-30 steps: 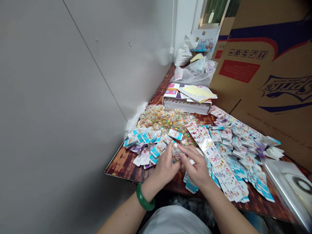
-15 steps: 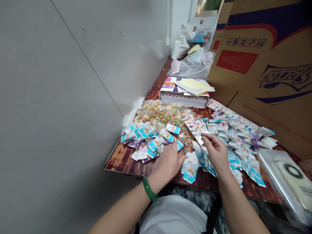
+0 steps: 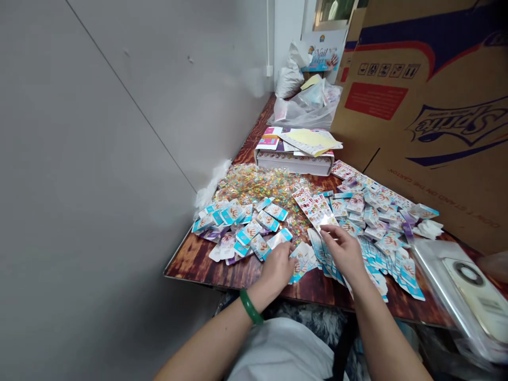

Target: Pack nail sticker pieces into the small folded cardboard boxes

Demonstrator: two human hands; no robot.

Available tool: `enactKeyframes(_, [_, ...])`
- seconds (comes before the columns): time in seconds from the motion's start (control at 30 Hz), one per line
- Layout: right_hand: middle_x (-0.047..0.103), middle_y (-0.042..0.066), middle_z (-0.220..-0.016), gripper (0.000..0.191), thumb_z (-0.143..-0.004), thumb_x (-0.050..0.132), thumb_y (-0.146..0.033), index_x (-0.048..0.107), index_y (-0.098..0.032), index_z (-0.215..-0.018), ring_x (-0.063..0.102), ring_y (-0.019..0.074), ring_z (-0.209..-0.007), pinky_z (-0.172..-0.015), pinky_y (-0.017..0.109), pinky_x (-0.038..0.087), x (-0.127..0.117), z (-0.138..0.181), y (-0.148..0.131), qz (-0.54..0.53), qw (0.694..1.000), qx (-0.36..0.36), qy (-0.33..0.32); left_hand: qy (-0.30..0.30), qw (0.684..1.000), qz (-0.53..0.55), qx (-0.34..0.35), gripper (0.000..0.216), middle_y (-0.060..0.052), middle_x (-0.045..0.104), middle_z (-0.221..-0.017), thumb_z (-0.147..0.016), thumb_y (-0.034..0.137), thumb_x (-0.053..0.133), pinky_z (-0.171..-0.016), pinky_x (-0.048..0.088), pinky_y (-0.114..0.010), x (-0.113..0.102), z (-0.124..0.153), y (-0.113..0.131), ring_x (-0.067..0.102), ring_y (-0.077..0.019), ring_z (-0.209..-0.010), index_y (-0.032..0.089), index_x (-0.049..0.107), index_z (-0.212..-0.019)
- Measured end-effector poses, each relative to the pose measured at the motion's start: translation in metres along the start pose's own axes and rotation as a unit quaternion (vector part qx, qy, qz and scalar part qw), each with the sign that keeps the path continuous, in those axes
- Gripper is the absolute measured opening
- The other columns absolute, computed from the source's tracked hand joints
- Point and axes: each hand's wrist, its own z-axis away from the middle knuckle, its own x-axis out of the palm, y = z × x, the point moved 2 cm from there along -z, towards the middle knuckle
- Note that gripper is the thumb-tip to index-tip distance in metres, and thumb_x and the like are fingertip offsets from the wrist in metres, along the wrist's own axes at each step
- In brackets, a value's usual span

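My left hand (image 3: 279, 269), with a green bangle (image 3: 250, 307) on the wrist, rests on small blue-and-white header cards (image 3: 301, 259) near the table's front edge, its fingers curled over one. My right hand (image 3: 344, 253) pinches the near end of a nail-sticker sheet (image 3: 315, 207) that lies on the pile. More blue cards (image 3: 246, 225) are heaped to the left. A spread of sticker packets (image 3: 381, 222) lies to the right.
A wooden table (image 3: 198, 259) stands against a grey wall. Behind the cards lies a heap of colourful clear packets (image 3: 262, 185), a white box (image 3: 296, 161) with papers, and plastic bags (image 3: 307, 103). A large cardboard carton (image 3: 428, 106) stands at right. A metal device (image 3: 464, 291) is at the right edge.
My hands have come apart. The left has dropped to the cards at the table edge. The right has reached forward and right to the sticker sheet.
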Motion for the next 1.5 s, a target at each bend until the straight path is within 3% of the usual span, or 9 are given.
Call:
enactKeyframes(0.2, [0.071, 0.005, -0.079, 0.025, -0.073, 0.062, -0.038, 0.070, -0.021, -0.090, 0.064, 0.0203, -0.067, -0.062, 0.033, 0.050, 0.017, 0.003, 0.017, 0.067, 0.989, -0.014, -0.130, 0.034, 0.992, 0.115, -0.037, 0.005, 0.000, 0.063, -0.067, -0.072, 0.022, 0.062, -0.063, 0.042, -0.026, 0.000, -0.006, -0.008, 0.058, -0.0154, -0.065, 0.018, 0.063, -0.075])
enactKeyframes(0.43, [0.071, 0.007, -0.084, 0.030, -0.071, 0.062, -0.035, 0.070, -0.018, -0.094, 0.064, 0.0224, -0.071, -0.069, 0.036, 0.049, 0.015, -0.002, 0.016, 0.090, 0.986, 0.011, -0.137, 0.039, 0.975, 0.215, -0.047, 0.009, 0.000, 0.064, -0.065, -0.072, 0.024, 0.063, -0.059, 0.043, -0.024, -0.007, -0.010, -0.014, 0.058, -0.0141, -0.062, 0.015, 0.064, -0.070])
enactKeyframes(0.63, [0.071, 0.005, -0.077, 0.021, -0.073, 0.058, -0.035, 0.073, -0.021, -0.075, 0.063, 0.0216, -0.072, -0.070, 0.035, 0.048, 0.023, -0.004, 0.015, 0.081, 0.987, -0.023, -0.137, 0.104, 0.990, 0.091, 0.043, 0.010, -0.007, 0.070, -0.099, -0.076, 0.022, 0.063, -0.088, 0.044, -0.036, -0.019, -0.006, -0.006, 0.061, -0.0225, -0.099, 0.021, 0.072, -0.080])
enactKeyframes(0.8, [0.069, 0.007, -0.100, 0.032, -0.074, 0.055, -0.035, 0.071, -0.023, -0.098, 0.062, 0.0213, -0.076, -0.077, 0.037, 0.046, 0.023, -0.007, 0.003, 0.127, 0.984, -0.061, -0.106, 0.132, 0.987, 0.009, 0.089, 0.014, -0.006, 0.070, -0.089, -0.081, 0.024, 0.059, -0.081, 0.047, -0.033, -0.017, -0.008, -0.007, 0.063, -0.0195, -0.085, 0.020, 0.072, -0.086])
enactKeyframes(0.9, [0.069, 0.007, -0.095, 0.030, -0.073, 0.055, -0.034, 0.071, -0.021, -0.095, 0.060, 0.0202, -0.072, -0.074, 0.035, 0.045, 0.021, -0.008, -0.002, 0.137, 0.982, -0.055, -0.115, 0.114, 0.988, 0.023, 0.104, 0.014, -0.004, 0.069, -0.082, -0.083, 0.022, 0.056, -0.076, 0.047, -0.029, -0.021, -0.009, -0.006, 0.062, -0.0174, -0.080, 0.018, 0.070, -0.084])
enactKeyframes(1.0, [0.065, 0.003, -0.066, 0.022, -0.072, 0.056, -0.037, 0.067, -0.018, -0.072, 0.055, 0.0176, -0.059, -0.059, 0.029, 0.042, 0.023, -0.006, -0.003, 0.079, 0.983, -0.001, -0.165, 0.093, 0.987, 0.006, 0.129, 0.015, -0.005, 0.068, -0.091, -0.083, 0.025, 0.055, -0.081, 0.047, -0.032, -0.027, -0.007, -0.002, 0.061, -0.0189, -0.087, 0.018, 0.066, -0.092])
enactKeyframes(1.1, [0.055, -0.001, -0.053, 0.021, -0.069, 0.058, -0.038, 0.059, -0.018, -0.065, 0.048, 0.0140, -0.049, -0.049, 0.026, 0.036, 0.028, -0.003, -0.007, -0.015, 0.981, 0.043, -0.187, 0.083, 0.982, -0.066, 0.157, 0.045, -0.010, 0.062, -0.109, -0.077, 0.034, 0.063, -0.089, 0.044, -0.041, -0.029, -0.001, 0.004, 0.056, -0.0260, -0.102, 0.016, 0.053, -0.116])
enactKeyframes(1.33, [0.054, -0.003, -0.059, 0.014, -0.068, 0.057, -0.029, 0.060, -0.017, -0.074, 0.044, 0.0113, -0.052, -0.047, 0.022, 0.034, 0.035, 0.000, -0.020, -0.060, 0.961, 0.057, -0.262, 0.045, 0.967, -0.100, 0.228, 0.064, -0.014, 0.050, -0.126, -0.077, 0.025, 0.061, -0.100, 0.038, -0.041, -0.029, 0.008, 0.012, 0.045, -0.0262, -0.118, 0.014, 0.031, -0.132])
enactKeyframes(1.5, [0.051, -0.003, -0.058, 0.016, -0.069, 0.059, -0.032, 0.056, -0.017, -0.066, 0.044, 0.0114, -0.054, -0.049, 0.022, 0.034, 0.037, -0.003, -0.012, -0.047, 0.971, 0.054, -0.229, 0.032, 0.973, -0.072, 0.219, 0.065, -0.015, 0.048, -0.129, -0.076, 0.021, 0.060, -0.100, 0.039, -0.040, -0.029, 0.008, 0.009, 0.045, -0.0258, -0.119, 0.014, 0.029, -0.134])
